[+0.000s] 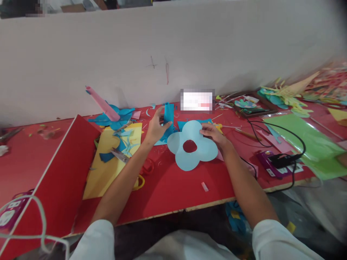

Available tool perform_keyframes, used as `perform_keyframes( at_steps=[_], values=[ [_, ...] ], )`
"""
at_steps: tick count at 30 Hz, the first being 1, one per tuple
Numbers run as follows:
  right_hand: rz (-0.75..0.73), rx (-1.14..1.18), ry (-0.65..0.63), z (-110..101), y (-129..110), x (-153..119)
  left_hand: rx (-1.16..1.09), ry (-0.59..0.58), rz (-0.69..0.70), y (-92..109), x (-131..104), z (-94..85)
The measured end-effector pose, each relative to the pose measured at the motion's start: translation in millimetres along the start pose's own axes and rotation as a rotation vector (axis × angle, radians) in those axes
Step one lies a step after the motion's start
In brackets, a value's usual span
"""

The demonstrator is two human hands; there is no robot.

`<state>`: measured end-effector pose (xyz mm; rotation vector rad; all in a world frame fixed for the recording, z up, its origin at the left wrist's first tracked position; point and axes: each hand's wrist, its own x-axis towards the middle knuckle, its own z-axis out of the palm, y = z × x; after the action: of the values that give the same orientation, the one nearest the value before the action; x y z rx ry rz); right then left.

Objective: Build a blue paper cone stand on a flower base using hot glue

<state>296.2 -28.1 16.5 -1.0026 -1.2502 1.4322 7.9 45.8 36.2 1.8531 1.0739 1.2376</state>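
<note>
My right hand (214, 133) pinches the upper right edge of a light blue paper flower cutout (187, 160). The cutout has rounded petals and a round hole in its middle, and it is held over the red table. My left hand (156, 128) is beside an upright blue paper tube (168, 115), fingers apart and curved, thumb in front of the tube's lower part. Whether it touches the tube I cannot tell. Under my left forearm lie scissors (120, 156) and yellow paper (94, 180) with blue scraps.
A pink paper cone (104, 105) stands on blue petals at the left, near a red divider (67, 173). A blurred bright screen (197, 100) leans on the wall. Rightward are a purple device (267, 164) with black cables and green sheets (306, 141). A small pinkish piece (205, 186) lies in front.
</note>
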Motion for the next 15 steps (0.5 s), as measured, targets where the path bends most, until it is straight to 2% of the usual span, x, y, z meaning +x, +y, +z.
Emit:
perform_keyframes(
  at_steps=[4,9,15],
  values=[
    [0.0,0.035,0.043,-1,1,1,0.054,-0.042,0.018,6,-1,-3.1],
    [0.035,-0.028,0.002,2,-1,3,0.226,-0.049,-0.017,15,-6,-3.6],
    [0.045,-0.087,-0.02,8,-4,4,0.211,-0.091,0.01,20,-5,-6.0]
  ],
)
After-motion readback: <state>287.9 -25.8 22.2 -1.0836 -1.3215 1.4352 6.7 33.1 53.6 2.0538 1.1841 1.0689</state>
